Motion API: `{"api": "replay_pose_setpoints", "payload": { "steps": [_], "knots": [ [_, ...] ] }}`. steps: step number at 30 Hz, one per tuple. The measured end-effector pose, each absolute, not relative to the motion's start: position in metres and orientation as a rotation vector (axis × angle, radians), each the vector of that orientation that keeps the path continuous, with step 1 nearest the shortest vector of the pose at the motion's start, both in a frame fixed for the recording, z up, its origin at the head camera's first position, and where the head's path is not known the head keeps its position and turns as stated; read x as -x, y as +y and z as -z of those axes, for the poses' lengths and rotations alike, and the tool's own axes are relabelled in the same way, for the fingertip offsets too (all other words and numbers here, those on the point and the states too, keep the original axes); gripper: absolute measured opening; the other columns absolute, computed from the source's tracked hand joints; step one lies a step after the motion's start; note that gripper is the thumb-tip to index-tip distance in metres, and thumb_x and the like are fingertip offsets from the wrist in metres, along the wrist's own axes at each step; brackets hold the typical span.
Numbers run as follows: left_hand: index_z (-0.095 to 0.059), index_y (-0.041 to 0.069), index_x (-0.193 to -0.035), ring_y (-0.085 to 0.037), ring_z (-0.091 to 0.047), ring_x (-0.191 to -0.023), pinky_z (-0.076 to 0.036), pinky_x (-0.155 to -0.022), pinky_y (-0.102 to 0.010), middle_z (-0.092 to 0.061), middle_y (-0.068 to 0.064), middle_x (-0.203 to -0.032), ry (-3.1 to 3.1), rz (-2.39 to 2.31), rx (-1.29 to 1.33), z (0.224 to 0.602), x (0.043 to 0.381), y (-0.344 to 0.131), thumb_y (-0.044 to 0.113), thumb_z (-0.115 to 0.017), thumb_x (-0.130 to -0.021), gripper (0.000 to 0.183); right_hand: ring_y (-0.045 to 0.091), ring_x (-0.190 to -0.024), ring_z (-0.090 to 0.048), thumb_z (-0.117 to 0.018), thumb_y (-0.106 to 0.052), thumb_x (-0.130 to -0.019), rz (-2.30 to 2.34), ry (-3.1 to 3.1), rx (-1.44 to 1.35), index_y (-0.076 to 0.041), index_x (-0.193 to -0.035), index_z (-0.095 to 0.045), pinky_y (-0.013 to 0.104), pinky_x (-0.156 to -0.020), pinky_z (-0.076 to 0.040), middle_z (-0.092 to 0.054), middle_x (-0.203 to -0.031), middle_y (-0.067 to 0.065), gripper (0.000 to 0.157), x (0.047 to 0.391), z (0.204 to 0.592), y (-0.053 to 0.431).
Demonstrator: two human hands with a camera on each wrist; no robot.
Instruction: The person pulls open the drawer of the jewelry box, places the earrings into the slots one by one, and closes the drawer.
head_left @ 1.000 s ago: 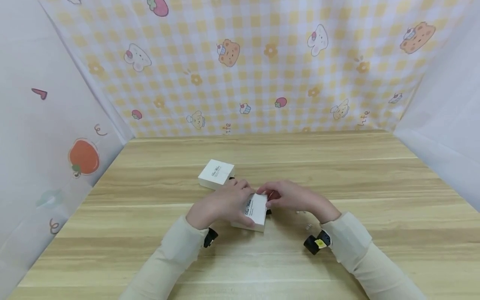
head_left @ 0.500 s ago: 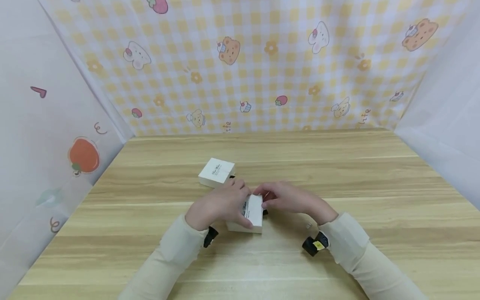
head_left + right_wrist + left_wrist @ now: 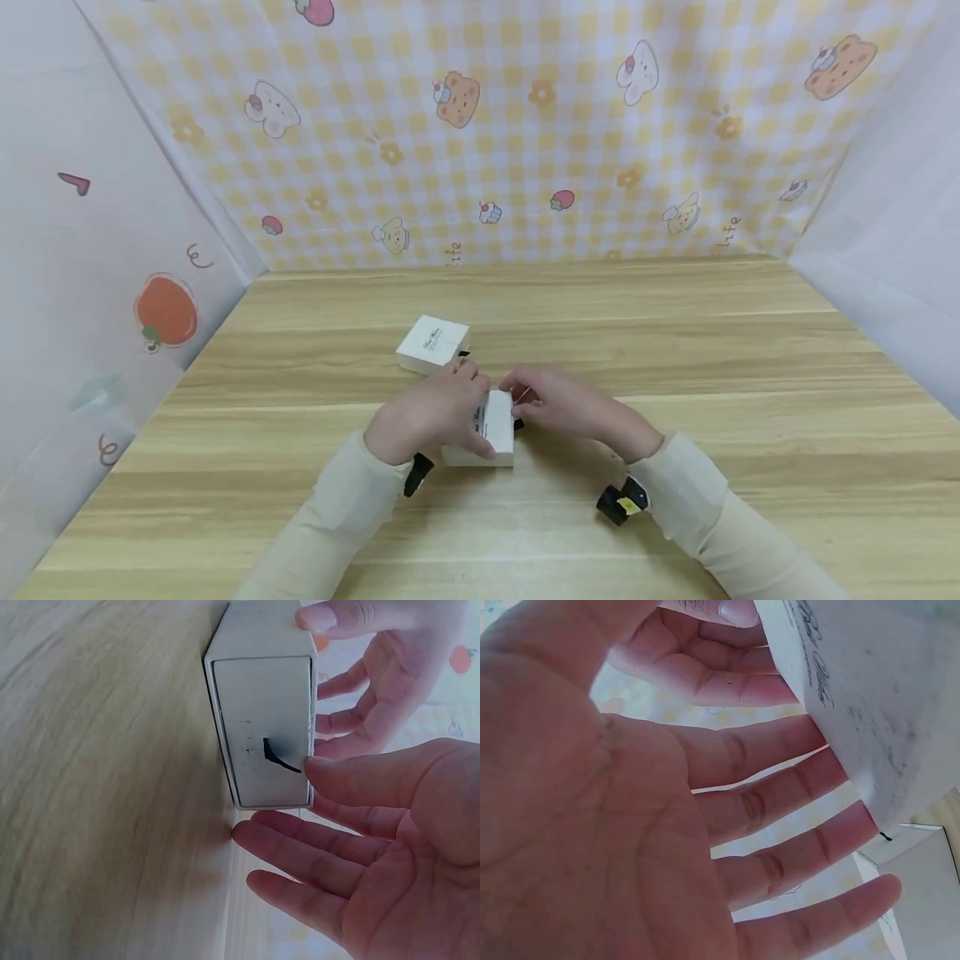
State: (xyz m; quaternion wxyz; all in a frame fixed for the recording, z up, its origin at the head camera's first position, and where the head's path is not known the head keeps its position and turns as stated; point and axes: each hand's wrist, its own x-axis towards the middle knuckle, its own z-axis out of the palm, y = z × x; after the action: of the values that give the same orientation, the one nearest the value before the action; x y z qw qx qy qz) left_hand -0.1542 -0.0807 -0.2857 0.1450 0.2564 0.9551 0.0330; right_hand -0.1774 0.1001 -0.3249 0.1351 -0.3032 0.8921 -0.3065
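Note:
A small white drawer-style box (image 3: 498, 427) with dark script on top lies flat on the table. My left hand (image 3: 431, 412) grips it across the top, with the thumb on the near side and fingertips along the far side. At the box's right end, my right hand (image 3: 566, 408) holds the far corner between thumb and index finger. The other fingers extend loosely past it. In the right wrist view, the drawer front (image 3: 262, 735) sits about flush in its sleeve. A short black ribbon tab (image 3: 279, 759) sticks out of it. The box's contents are hidden.
A second white box (image 3: 433, 343) with similar script stands behind my left hand, a dark tab at its right side. The wood-grain table (image 3: 675, 333) extends around both, backed by a yellow checked cloth (image 3: 525, 150). Something tiny and pale lies by my right cuff, mostly hidden.
The held box and both hands have shifted slightly left. My right forearm has moved left too, covering most of the tiny pale bits on the table. The second box stays put.

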Motion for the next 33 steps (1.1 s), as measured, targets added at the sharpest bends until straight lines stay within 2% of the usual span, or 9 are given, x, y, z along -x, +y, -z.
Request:
{"api": "replay_pose_setpoints", "payload": {
  "steps": [7,12,15,17,24,29,33],
  "knots": [
    [-0.053,0.003,-0.121,-0.021,-0.047,-0.102,-0.041,-0.094,-0.034,-0.051,-0.008,-0.118,2.739,-0.097,-0.703,0.285,0.155,-0.083,0.044,-0.081,-0.066,0.074,0.018,-0.096,-0.061,-0.058,-0.008,-0.09,0.882,2.599,0.844,-0.001,-0.12,-0.056,0.033,-0.082,-0.05,-0.065,-0.105,0.009,0.03,0.176,0.324,0.096],
    [-0.054,0.003,-0.121,-0.02,-0.047,-0.101,-0.042,-0.092,-0.034,-0.052,-0.007,-0.116,2.739,-0.082,-0.703,0.283,0.153,-0.083,0.044,-0.081,-0.067,0.073,0.024,-0.103,-0.06,-0.057,-0.012,-0.092,0.896,2.567,0.789,-0.001,-0.134,-0.044,0.036,-0.084,-0.05,-0.062,-0.113,0.014,0.045,0.175,0.322,0.098],
    [-0.055,0.002,-0.119,-0.019,-0.047,-0.097,-0.043,-0.09,-0.032,-0.052,-0.007,-0.111,2.746,-0.073,-0.707,0.282,0.151,-0.082,0.042,-0.08,-0.067,0.071,0.026,-0.104,-0.06,-0.055,-0.014,-0.093,0.898,2.556,0.761,-0.001,-0.136,-0.041,0.038,-0.085,-0.05,-0.06,-0.117,0.016,0.047,0.175,0.321,0.1],
    [-0.055,0.001,-0.118,-0.019,-0.046,-0.095,-0.043,-0.088,-0.032,-0.052,-0.006,-0.109,2.751,-0.061,-0.712,0.281,0.15,-0.081,0.042,-0.08,-0.068,0.069,0.025,-0.102,-0.06,-0.055,-0.016,-0.093,0.886,2.561,0.762,-0.001,-0.132,-0.045,0.037,-0.084,-0.05,-0.061,-0.114,0.016,0.042,0.176,0.319,0.103],
    [-0.056,0.002,-0.119,-0.019,-0.046,-0.095,-0.042,-0.088,-0.032,-0.052,-0.006,-0.111,2.756,-0.027,-0.715,0.28,0.149,-0.08,0.042,-0.079,-0.068,0.069,0.013,-0.085,-0.06,-0.062,-0.015,-0.088,0.783,2.538,0.909,-0.003,-0.1,-0.063,0.026,-0.075,-0.049,-0.066,-0.092,0.004,0.017,0.181,0.318,0.112],
    [-0.056,0.003,-0.118,-0.02,-0.046,-0.096,-0.043,-0.088,-0.032,-0.052,-0.006,-0.112,2.754,-0.033,-0.695,0.28,0.149,-0.079,0.042,-0.08,-0.068,0.067,0.007,-0.08,-0.057,-0.065,-0.018,-0.086,0.733,2.51,0.912,-0.01,-0.091,-0.065,0.024,-0.071,-0.047,-0.065,-0.086,-0.003,0.009,0.181,0.317,0.112],
    [-0.056,0.003,-0.117,-0.019,-0.046,-0.097,-0.043,-0.088,-0.032,-0.052,-0.006,-0.111,2.753,-0.03,-0.684,0.282,0.148,-0.078,0.043,-0.079,-0.068,0.067,0.007,-0.077,-0.055,-0.064,-0.016,-0.086,0.736,2.521,0.912,-0.011,-0.087,-0.065,0.023,-0.069,-0.046,-0.063,-0.083,-0.004,0.005,0.179,0.321,0.11]
  ]
}}
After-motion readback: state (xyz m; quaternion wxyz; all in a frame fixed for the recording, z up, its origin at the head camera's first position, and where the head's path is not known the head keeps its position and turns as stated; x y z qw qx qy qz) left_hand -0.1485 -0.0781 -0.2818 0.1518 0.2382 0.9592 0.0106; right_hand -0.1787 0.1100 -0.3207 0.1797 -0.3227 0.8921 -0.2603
